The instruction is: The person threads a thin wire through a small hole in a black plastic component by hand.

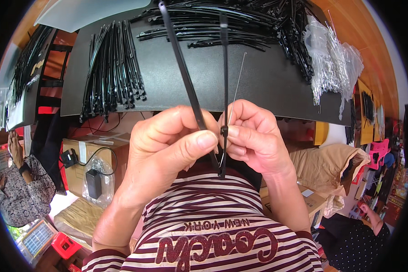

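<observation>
My left hand (pixel 167 154) pinches a long, slim black strip (pixel 182 68) between thumb and forefinger; the strip slants up and away. My right hand (pixel 254 138) grips a second slim black strip (pixel 225 81) standing nearly upright, with a small black fitting (pixel 224 130) at the thumb. A thin silver wire (pixel 238 84) with a tiny looped tip also rises from the right fingers. Below the hands, the lower ends of both strips meet at a dark end piece (pixel 221 172); whether they are joined there I cannot tell. Both hands are close together, in front of my striped shirt.
A dark table (pixel 163 86) spans the front. It bears a bundle of black strips (pixel 115 68), a larger heap of them (pixel 204 27) and bagged silver wires (pixel 326 63). Cardboard boxes (pixel 118 140) flank me. Other people sit left (pixel 22 190) and right (pixel 353 240).
</observation>
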Tool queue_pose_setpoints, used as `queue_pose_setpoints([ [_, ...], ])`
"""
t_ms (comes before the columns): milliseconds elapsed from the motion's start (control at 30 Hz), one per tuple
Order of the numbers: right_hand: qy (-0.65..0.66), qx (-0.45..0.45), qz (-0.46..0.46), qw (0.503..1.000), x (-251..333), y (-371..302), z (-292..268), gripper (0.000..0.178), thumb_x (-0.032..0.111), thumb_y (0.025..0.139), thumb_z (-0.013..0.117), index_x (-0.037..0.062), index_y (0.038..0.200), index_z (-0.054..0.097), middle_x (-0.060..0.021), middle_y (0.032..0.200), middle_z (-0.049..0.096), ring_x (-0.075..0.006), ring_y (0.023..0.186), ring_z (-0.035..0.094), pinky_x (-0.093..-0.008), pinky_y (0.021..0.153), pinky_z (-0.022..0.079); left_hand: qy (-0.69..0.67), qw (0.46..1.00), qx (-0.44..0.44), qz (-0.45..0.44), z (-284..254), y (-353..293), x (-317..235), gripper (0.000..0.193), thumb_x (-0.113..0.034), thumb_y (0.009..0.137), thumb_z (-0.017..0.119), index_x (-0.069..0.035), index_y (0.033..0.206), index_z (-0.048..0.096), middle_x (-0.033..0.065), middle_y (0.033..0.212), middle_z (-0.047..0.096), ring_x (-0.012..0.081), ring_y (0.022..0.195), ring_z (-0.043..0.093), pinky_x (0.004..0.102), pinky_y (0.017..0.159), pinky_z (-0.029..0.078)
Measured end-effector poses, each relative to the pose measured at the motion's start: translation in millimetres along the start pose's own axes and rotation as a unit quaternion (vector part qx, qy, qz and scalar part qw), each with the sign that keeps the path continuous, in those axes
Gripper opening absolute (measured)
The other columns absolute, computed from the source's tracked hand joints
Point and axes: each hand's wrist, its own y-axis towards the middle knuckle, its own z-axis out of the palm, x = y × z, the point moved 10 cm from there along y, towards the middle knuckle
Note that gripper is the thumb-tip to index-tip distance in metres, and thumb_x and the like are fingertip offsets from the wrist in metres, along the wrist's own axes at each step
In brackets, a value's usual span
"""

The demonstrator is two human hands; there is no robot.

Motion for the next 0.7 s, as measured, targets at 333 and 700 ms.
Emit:
queue_pose_setpoints([
  [333, -0.22, -0.061, -0.084, 0.97, 33, 0, 7, 0.007, 0.007, 0.09, 0.053, 0.0009, 0.087, 0.054, 0.0, 0.075, 0.055, -0.0025, 0.058, 0.046, -0.0163, 0.05, 0.037, 0.129, 0.991, -0.019, 0.004, 5, 4, 6, 0.014, 0.001, 0.083, 0.053, 0.001, 0.096, 0.059, 0.0037, 0.086, 0.06, 0.0065, 0.071, 0.054, 0.0215, 0.067, 0.045],
  [700, -0.241, -0.062, -0.145, 0.958, 40, -1, 6, 0.003, 0.004, 0.09, 0.053, 0.0015, 0.091, 0.054, 0.0006, 0.077, 0.055, -0.0019, 0.054, 0.045, -0.0169, 0.046, 0.038, 0.124, 0.99, -0.052, -0.034, -5, 5, 25, 0.016, -0.017, 0.091, 0.056, -0.001, 0.092, 0.052, -0.0003, 0.07, 0.049, 0.0045, 0.05, 0.044, 0.0174, 0.042, 0.033],
])
